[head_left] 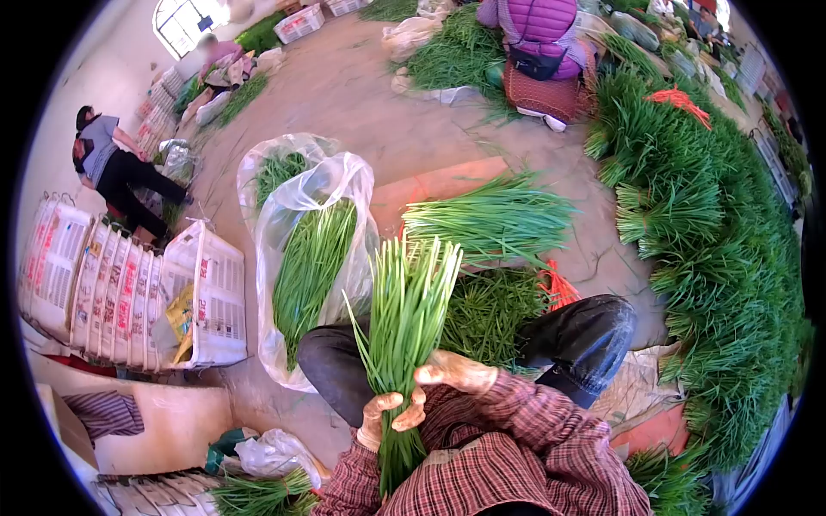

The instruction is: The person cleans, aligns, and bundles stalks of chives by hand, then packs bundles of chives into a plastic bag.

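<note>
A bunch of garlic chives [404,318] stands upright before my chest, pale cut ends up and darker leaves down toward my lap. My left hand [379,420] is closed around its lower part from the left. From the right, my right hand [456,373] grips the same bunch, its thumb lying across the stalks. Just beyond the bunch, a pile of chives [490,215] lies on a brown sheet [447,182]. Between my knees is a heap of loose chives [486,314], with orange-red ties [559,285] beside it.
A clear plastic bag [357,185] of chives stands at front left. White crates [215,297] are stacked at left. Tied bundles [714,258] form a long bank along the right. A person in purple [542,26] sits ahead; another person [112,159] bends at left.
</note>
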Action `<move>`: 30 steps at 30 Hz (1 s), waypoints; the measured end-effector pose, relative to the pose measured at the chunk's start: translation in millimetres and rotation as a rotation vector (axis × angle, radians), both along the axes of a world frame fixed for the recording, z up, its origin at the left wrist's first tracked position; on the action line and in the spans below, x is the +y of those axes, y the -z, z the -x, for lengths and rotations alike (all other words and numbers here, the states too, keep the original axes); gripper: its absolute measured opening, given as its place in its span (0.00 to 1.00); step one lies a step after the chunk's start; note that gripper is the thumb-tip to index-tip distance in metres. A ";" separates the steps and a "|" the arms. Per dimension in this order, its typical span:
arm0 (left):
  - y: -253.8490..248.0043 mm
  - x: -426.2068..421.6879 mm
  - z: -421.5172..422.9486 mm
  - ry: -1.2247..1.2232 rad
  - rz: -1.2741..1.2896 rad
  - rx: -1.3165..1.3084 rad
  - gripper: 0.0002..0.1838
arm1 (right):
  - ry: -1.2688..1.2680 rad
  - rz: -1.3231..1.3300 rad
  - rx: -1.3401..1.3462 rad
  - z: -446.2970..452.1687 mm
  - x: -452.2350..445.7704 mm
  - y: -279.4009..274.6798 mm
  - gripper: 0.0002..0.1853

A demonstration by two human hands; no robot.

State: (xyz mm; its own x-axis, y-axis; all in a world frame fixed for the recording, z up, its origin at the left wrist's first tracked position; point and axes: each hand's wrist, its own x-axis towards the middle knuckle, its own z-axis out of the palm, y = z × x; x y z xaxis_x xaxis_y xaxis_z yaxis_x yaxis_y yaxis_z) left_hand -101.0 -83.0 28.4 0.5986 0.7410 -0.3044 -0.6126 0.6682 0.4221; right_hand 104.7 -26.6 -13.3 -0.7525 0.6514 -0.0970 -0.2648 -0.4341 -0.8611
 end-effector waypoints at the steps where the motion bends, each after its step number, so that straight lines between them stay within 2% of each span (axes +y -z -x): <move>1: 15.0 -0.3 3.7 0.090 -0.046 -0.084 0.20 | 0.175 0.059 0.038 10.9 1.0 -8.8 0.54; 3: 11.3 -0.4 -3.4 0.129 -0.041 -0.103 0.23 | 0.335 0.280 0.134 17.2 6.0 -14.2 0.50; 4: 6.3 -7.2 -6.6 0.067 0.012 -0.021 0.32 | 0.262 0.373 0.152 6.0 15.8 1.4 0.47; 5: 6.5 -11.4 -5.2 0.087 0.017 -0.018 0.40 | 0.437 0.381 0.291 5.3 21.5 -4.2 0.45; 7: 15.5 -15.5 -3.1 0.156 -0.024 -0.032 0.40 | 0.559 0.492 0.381 -4.6 40.1 26.9 0.46; 9: 17.1 -21.9 -1.8 0.185 -0.040 0.005 0.40 | 0.686 0.313 0.509 -20.1 52.1 -11.4 0.48; 10: 17.4 -23.0 -2.1 0.210 -0.059 0.042 0.40 | 0.659 0.259 0.515 -29.9 61.8 -0.2 0.51; 11: 16.7 -24.0 -3.4 0.210 -0.057 0.040 0.40 | 0.650 0.163 0.566 -33.6 67.8 -13.5 0.51; 13: 14.4 -26.3 -5.1 0.196 -0.046 0.056 0.41 | 0.606 0.107 0.459 -45.1 74.4 -26.1 0.44; 15: 29.5 -27.7 -1.4 0.226 -0.097 0.101 0.37 | 0.779 -0.123 0.029 -50.1 83.0 -32.8 0.20; 17: 35.6 -30.5 -0.1 0.252 -0.149 0.144 0.34 | 0.741 -0.078 -0.067 -55.6 90.6 -26.4 0.16; 19: 34.0 -32.6 -5.9 0.176 -0.153 0.235 0.26 | 0.795 -0.234 -0.369 -61.9 98.3 -18.1 0.14; 20: 19.8 -32.7 -12.3 0.123 -0.119 0.275 0.22 | 0.823 -0.231 -0.388 -65.5 103.9 -8.1 0.14; 21: 20.8 -33.2 -11.1 0.121 -0.122 0.273 0.22 | 0.852 -0.229 -0.406 -67.5 110.0 -2.1 0.14; 22: 22.3 -35.5 -8.6 0.145 -0.143 0.291 0.22 | 0.998 -0.388 -0.452 -72.0 114.9 4.0 0.13; 24: 24.0 -39.0 -4.8 0.172 -0.159 0.280 0.26 | 1.076 -0.158 -0.084 -108.6 129.3 10.2 0.10; 25: 22.8 -39.9 -3.7 0.172 -0.160 0.280 0.26 | 1.059 -0.064 -0.060 -124.0 125.5 -6.4 0.10; 27: 16.3 -39.4 -3.6 0.141 -0.182 0.376 0.27 | 0.836 -0.108 -0.210 -135.8 119.5 -38.2 0.14; 28: 11.0 -38.9 -5.7 0.131 -0.168 0.410 0.27 | 0.781 -0.217 -0.538 -129.9 111.9 -70.2 0.17; 29: 12.0 -38.1 -6.0 0.132 -0.167 0.408 0.27 | 0.646 -0.210 -0.572 -130.4 105.8 -77.8 0.17; 30: 14.1 -37.0 -5.1 0.145 -0.164 0.391 0.28 | 0.555 -0.337 -0.565 -128.7 102.1 -78.9 0.19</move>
State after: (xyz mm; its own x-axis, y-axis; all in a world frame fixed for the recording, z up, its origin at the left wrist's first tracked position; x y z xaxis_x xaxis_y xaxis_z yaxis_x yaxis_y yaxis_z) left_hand -95.9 -120.0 14.4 0.5626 0.7154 -0.4142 -0.2911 0.6404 0.7107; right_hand 233.5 75.6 65.7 -0.2137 0.9722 -0.0958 0.1440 -0.0656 -0.9874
